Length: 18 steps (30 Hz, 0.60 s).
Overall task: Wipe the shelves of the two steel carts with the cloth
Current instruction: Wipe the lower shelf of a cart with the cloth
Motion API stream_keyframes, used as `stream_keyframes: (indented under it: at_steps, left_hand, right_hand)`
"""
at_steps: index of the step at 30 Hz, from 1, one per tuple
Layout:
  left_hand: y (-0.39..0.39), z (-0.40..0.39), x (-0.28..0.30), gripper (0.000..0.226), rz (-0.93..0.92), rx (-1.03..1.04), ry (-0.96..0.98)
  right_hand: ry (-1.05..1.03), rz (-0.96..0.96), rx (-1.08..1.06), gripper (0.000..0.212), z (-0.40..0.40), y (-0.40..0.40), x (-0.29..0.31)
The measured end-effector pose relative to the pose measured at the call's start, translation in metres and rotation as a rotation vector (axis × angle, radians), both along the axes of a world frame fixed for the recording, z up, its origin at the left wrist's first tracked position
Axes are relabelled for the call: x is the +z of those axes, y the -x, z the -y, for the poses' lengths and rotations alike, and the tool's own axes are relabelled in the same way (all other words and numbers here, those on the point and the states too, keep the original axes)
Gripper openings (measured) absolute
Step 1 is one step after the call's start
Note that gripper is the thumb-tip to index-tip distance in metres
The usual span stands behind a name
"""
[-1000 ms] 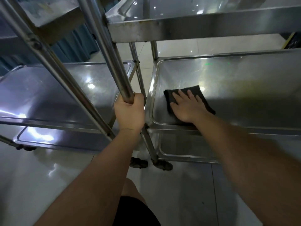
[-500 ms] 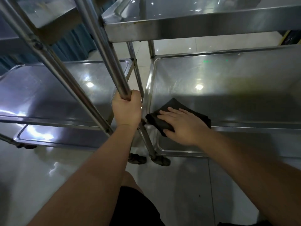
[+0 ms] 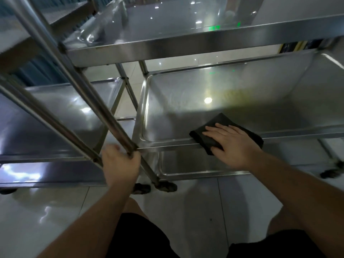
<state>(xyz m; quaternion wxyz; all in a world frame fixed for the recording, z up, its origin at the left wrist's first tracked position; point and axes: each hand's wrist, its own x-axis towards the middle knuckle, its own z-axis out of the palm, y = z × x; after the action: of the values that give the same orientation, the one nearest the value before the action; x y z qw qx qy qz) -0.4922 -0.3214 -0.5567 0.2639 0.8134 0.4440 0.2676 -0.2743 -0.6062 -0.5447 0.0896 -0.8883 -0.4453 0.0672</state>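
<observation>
Two steel carts stand side by side. My right hand lies flat, fingers straight, pressing a dark folded cloth onto the front rim of the right cart's middle shelf. Part of the cloth hangs over that rim. My left hand grips the slanted steel post of the right cart, low down near the shelf corner. The left cart's middle shelf lies behind that post.
The right cart's top shelf overhangs above the wiped shelf. A bottom shelf sits below the cloth. Castor wheels rest on the glossy tiled floor. My knees in dark shorts are at the bottom edge.
My right hand slid the cloth from the shelf's left front corner rightward along the front rim. My left hand moved down the post. The view shifted down and back.
</observation>
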Motion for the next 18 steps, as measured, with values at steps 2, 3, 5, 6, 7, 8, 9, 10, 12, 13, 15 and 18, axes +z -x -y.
stream_keyframes:
  at_steps: [2,3,5,6,7,8,9,10,12,13,15,18]
  left_hand:
    - [0.006,0.023,-0.012,0.031,-0.159,0.003,0.131]
    - [0.006,0.034,-0.016,0.030,-0.222,-0.054,0.152]
    - [-0.002,0.056,-0.021,0.028,-0.266,-0.237,0.092]
    - [-0.009,0.067,-0.020,0.026,-0.247,-0.341,0.048]
    - [-0.018,0.078,-0.017,0.024,-0.216,-0.442,-0.002]
    - [-0.029,0.088,-0.011,0.021,-0.190,-0.530,-0.059]
    - [-0.040,0.099,-0.006,0.018,-0.174,-0.601,-0.118]
    - [-0.052,0.109,-0.001,0.021,-0.169,-0.655,-0.171]
    - [-0.072,0.130,0.006,0.030,-0.163,-0.730,-0.244]
    - [-0.081,0.140,0.009,0.033,-0.164,-0.745,-0.272]
    - [-0.098,0.159,0.012,0.037,-0.163,-0.754,-0.313]
    - [-0.124,0.185,0.013,0.048,-0.172,-0.814,-0.316]
  right_hand:
    - [-0.024,-0.012,-0.040,0.064,0.014,-0.006,-0.001]
    - [-0.041,-0.016,-0.062,0.066,0.020,-0.009,-0.001]
    - [-0.069,-0.011,-0.103,0.067,0.035,-0.014,-0.004]
    - [-0.076,-0.003,-0.120,0.066,0.044,-0.017,-0.006]
    - [-0.077,0.006,-0.137,0.063,0.052,-0.020,-0.008]
    - [-0.074,0.013,-0.156,0.060,0.060,-0.024,-0.010]
    - [-0.067,0.018,-0.176,0.059,0.068,-0.028,-0.012]
    - [-0.064,0.022,-0.194,0.059,0.075,-0.033,-0.013]
    - [-0.066,0.034,-0.227,0.061,0.091,-0.040,-0.017]
    - [-0.070,0.042,-0.244,0.061,0.100,-0.044,-0.018]
    - [-0.077,0.056,-0.280,0.059,0.118,-0.052,-0.022]
    - [-0.090,0.074,-0.334,0.055,0.147,-0.064,-0.025]
